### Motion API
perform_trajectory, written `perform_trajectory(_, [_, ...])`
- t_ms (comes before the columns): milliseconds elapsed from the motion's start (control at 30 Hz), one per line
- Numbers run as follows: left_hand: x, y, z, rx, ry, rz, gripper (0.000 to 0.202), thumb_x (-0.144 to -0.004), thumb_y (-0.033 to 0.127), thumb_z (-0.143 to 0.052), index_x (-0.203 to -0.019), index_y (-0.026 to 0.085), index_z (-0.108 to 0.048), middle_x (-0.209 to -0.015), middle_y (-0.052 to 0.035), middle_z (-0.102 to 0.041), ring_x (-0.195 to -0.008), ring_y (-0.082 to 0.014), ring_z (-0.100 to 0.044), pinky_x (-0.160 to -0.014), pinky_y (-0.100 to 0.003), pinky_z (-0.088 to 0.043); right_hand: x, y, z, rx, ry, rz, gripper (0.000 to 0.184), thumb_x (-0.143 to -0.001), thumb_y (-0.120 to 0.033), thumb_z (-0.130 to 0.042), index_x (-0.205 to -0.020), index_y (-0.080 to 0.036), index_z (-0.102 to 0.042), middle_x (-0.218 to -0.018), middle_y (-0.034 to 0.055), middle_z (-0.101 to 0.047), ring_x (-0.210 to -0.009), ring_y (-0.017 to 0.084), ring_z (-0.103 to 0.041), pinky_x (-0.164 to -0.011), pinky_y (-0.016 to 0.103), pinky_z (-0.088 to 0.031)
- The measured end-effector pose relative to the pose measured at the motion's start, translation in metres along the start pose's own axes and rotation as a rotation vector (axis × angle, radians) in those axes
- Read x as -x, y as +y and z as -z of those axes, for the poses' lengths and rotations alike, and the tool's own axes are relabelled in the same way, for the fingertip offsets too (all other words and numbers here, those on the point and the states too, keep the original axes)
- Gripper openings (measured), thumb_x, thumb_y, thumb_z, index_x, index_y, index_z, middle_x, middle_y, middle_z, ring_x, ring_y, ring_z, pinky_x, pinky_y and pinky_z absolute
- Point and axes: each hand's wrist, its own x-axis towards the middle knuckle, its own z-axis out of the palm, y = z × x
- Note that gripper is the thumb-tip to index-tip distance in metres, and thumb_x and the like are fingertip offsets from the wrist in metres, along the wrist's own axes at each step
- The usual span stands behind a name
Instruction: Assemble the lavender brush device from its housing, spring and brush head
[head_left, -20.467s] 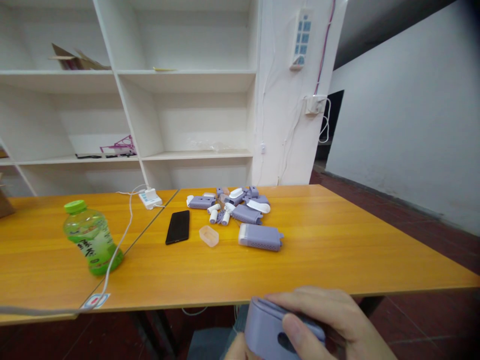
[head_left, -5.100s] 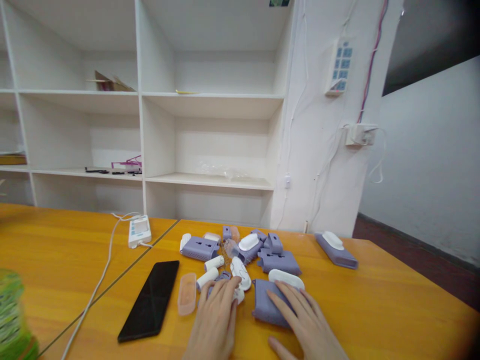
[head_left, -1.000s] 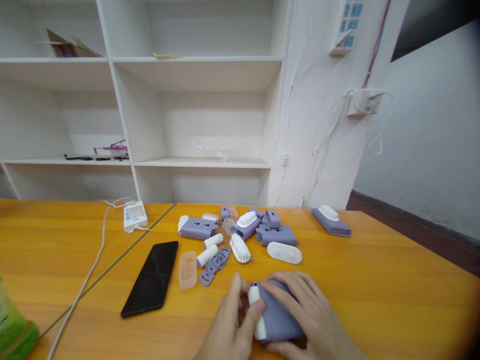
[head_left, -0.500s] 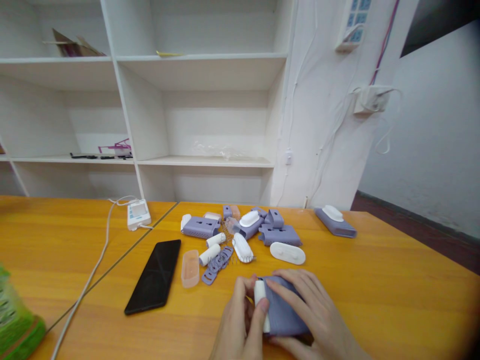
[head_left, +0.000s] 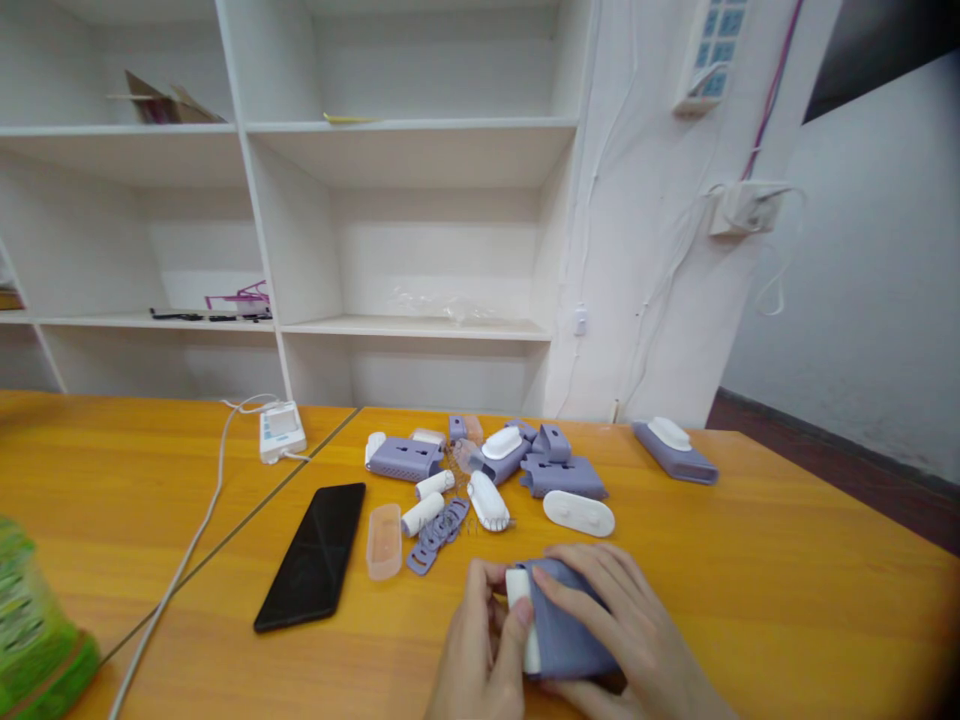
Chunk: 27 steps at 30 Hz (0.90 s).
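Observation:
Low in the view, a purple plastic casing [head_left: 564, 635] lies between my hands above the table. My right hand [head_left: 637, 635] wraps over it, fingers across the top and thumb underneath on the near side. At the casing's left end sits a white end piece [head_left: 517, 583]. My left hand [head_left: 480, 645] pinches that white piece, thumb on its near face and index finger at its far edge. How far the piece sits inside the casing is hidden. Just beyond my hands lie a flat white oval part [head_left: 579, 513] and a white brush-like part [head_left: 487, 501].
More purple casings [head_left: 406, 457], white rollers [head_left: 423, 513], purple slotted strips [head_left: 439, 537] and a clear peach tray [head_left: 385, 543] lie scattered ahead. A black phone [head_left: 311, 558] lies left, near a white cable [head_left: 196, 540] and power strip [head_left: 282, 430]. Another casing [head_left: 679, 458] is far right.
The whole view has shifted slightly, moving the scene a little down and right. Both hands keep their grip on the casing and white end piece, which now looks slightly more tilted.

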Motion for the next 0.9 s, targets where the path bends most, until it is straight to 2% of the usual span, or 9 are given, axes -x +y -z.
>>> perform_trajectory(100, [-0.001,0.000,-0.001,0.087,-0.030,0.024,0.062,-0.090,0.081,-0.054,-0.110,0.022,-0.056,-0.099,-0.0073,-0.067,-0.079,-0.0193,-0.061,-0.070,-0.028,-0.051,-0.001,0.003,0.000,0.011,-0.012,0.005,0.067,-0.085,-0.046,-0.079,-0.144,-0.023,-0.057,-0.135,0.0100,-0.070,-0.123,0.028,-0.064,-0.108,0.040,-0.041])
perform_trajectory(200, [-0.004,0.003,0.000,0.215,-0.046,0.095,0.071,-0.085,0.082,-0.061,-0.120,0.021,-0.057,-0.112,-0.0105,-0.070,-0.083,-0.0204,-0.066,-0.072,-0.029,-0.054,-0.001,0.008,0.002,0.056,0.003,0.044,0.069,-0.085,-0.045,-0.079,-0.146,-0.021,-0.057,-0.136,0.0104,-0.070,-0.124,0.028,-0.064,-0.109,0.041,-0.041])
perform_trajectory(367, [-0.017,0.016,0.006,0.527,-0.077,0.365,0.098,-0.065,0.093,-0.068,-0.129,0.018,-0.065,-0.126,-0.0149,-0.072,-0.126,-0.0341,-0.063,-0.104,-0.043,-0.051,-0.011,0.006,0.009,0.166,0.052,0.230,0.066,-0.090,-0.058,-0.071,-0.144,-0.023,-0.061,-0.131,0.0104,-0.075,-0.121,0.029,-0.065,-0.108,0.045,-0.038])
perform_trajectory(467, [-0.020,0.032,0.008,0.709,-0.212,0.393,0.102,-0.055,0.097,-0.070,-0.120,0.018,-0.074,-0.130,-0.0171,-0.073,-0.136,-0.0373,-0.058,-0.114,-0.049,-0.043,-0.014,0.007,0.011,0.224,0.031,0.303,0.063,-0.092,-0.061,-0.067,-0.144,-0.025,-0.062,-0.130,0.0105,-0.076,-0.122,0.030,-0.063,-0.108,0.047,-0.037])
perform_trajectory(533, [-0.016,0.044,0.013,0.730,-0.239,0.305,0.086,-0.064,0.092,-0.070,-0.111,0.021,-0.079,-0.125,-0.0141,-0.076,-0.135,-0.0359,-0.060,-0.118,-0.051,-0.039,-0.010,0.021,0.014,0.283,0.003,0.204,0.058,-0.095,-0.048,-0.067,-0.147,-0.025,-0.059,-0.135,0.0116,-0.072,-0.122,0.031,-0.063,-0.108,0.048,-0.037])
perform_trajectory(633, [-0.008,0.059,0.024,0.658,-0.242,0.069,0.070,-0.086,0.084,-0.055,-0.078,0.020,-0.082,-0.084,-0.0106,-0.083,-0.097,-0.0322,-0.078,-0.116,-0.052,-0.041,0.007,0.062,0.025,0.445,0.007,-0.166,0.052,-0.095,-0.029,-0.062,-0.147,-0.025,-0.058,-0.136,0.0148,-0.068,-0.118,0.035,-0.063,-0.102,0.054,-0.041])
perform_trajectory(700, [-0.005,0.065,0.029,0.589,-0.222,0.034,0.080,-0.092,0.084,-0.042,-0.063,0.018,-0.076,-0.064,-0.0106,-0.077,-0.069,-0.0290,-0.077,-0.096,-0.051,-0.055,0.021,0.090,0.036,0.501,0.037,-0.335,0.049,-0.098,-0.040,-0.057,-0.143,-0.023,-0.060,-0.136,0.0168,-0.066,-0.119,0.040,-0.062,-0.098,0.056,-0.044])
perform_trajectory(800, [-0.005,0.069,0.030,0.346,-0.119,0.080,0.078,-0.092,0.083,-0.044,-0.064,0.016,-0.072,-0.061,-0.0114,-0.074,-0.056,-0.0242,-0.068,-0.063,-0.037,-0.054,0.035,0.114,0.048,0.511,0.099,-0.453,0.057,-0.099,-0.057,-0.050,-0.144,-0.023,-0.057,-0.134,0.0156,-0.066,-0.115,0.039,-0.064,-0.094,0.055,-0.047])
perform_trajectory(900, [-0.008,0.070,0.030,-0.177,-0.039,-0.089,0.060,-0.101,0.063,-0.048,-0.068,0.018,-0.070,-0.067,-0.0091,-0.072,-0.060,-0.0210,-0.064,-0.061,-0.031,-0.047,0.035,0.112,0.046,0.454,0.109,-0.460,0.060,-0.099,-0.063,-0.049,-0.145,-0.025,-0.055,-0.135,0.0140,-0.065,-0.118,0.038,-0.064,-0.095,0.053,-0.047])
